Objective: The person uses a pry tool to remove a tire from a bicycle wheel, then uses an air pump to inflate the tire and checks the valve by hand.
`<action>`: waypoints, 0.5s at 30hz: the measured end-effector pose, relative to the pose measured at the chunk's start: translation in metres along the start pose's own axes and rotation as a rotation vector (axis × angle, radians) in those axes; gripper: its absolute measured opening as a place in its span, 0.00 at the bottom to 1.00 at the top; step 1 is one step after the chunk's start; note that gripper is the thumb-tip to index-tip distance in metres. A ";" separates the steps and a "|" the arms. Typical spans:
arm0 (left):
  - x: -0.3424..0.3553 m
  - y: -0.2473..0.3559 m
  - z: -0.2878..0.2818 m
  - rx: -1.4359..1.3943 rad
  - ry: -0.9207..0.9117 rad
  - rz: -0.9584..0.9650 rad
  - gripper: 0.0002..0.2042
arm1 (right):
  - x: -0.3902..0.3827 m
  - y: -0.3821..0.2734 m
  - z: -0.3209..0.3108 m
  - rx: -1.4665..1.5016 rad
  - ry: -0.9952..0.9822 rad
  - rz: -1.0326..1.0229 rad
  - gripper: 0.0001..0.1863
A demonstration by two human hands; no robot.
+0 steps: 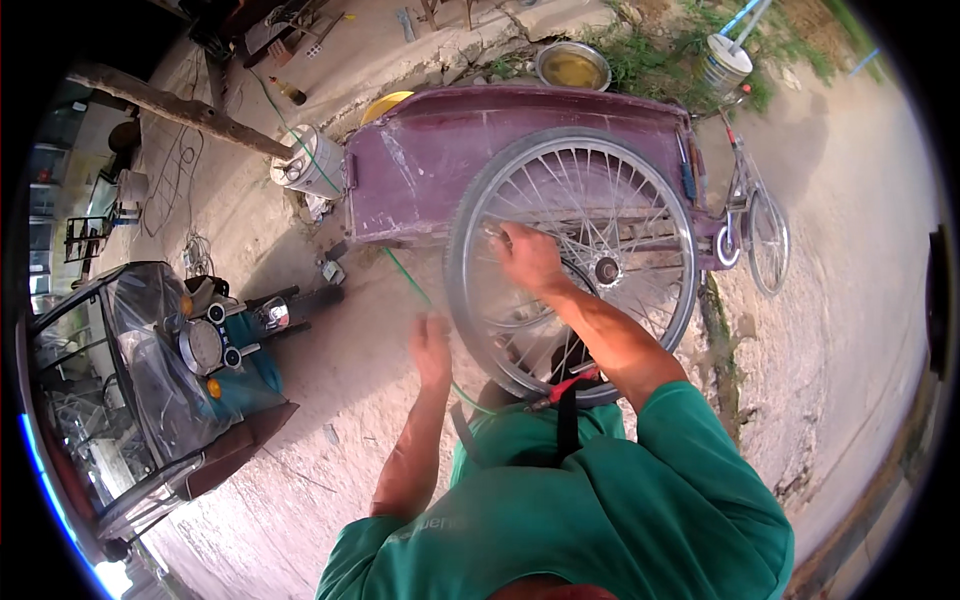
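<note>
A large spoked wheel [683, 330] with a dark tyre stands in front of me, before a purple metal cart body [430, 150]. My right hand [528, 258] reaches across the spokes toward the left side of the rim. Its fingers are curled together near the spokes; whatever they hold is too small to name. Left of the tyre, apart from it, my left hand [430, 348] is smeared by motion. A green hose [405, 275] passes beside that hand and runs to a red-handled tool [575, 384] at the wheel's bottom, close to my lap.
A motor tricycle [200, 345] with clear plastic sheeting stands at left. Behind are a white bucket [308, 165], a wooden pole [185, 112] and a metal basin [573, 68] of murky water. Another bucket [727, 65] stands far right, above a bicycle wheel [768, 243] joined to the cart.
</note>
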State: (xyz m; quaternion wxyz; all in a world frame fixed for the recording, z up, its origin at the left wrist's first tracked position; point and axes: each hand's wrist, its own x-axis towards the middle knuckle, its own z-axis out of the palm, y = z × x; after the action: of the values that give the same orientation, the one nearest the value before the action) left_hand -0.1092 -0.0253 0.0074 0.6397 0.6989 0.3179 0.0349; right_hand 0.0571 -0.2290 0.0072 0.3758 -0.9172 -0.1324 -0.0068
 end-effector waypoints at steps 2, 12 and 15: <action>0.042 -0.048 0.010 -0.101 -0.018 -0.247 0.19 | 0.003 -0.002 0.000 0.008 0.008 -0.026 0.15; 0.059 -0.093 0.038 -0.677 -0.304 -0.719 0.21 | 0.002 0.004 0.005 0.007 0.050 -0.041 0.14; 0.053 -0.092 0.042 -0.653 -0.263 -0.718 0.26 | 0.000 0.005 0.006 -0.001 0.032 -0.021 0.14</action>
State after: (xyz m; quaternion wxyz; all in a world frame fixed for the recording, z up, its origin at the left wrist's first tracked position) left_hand -0.0849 -0.0378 -0.1039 0.8314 0.3070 0.4276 -0.1782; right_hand 0.0576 -0.2277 -0.0007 0.3771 -0.9157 -0.1362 -0.0256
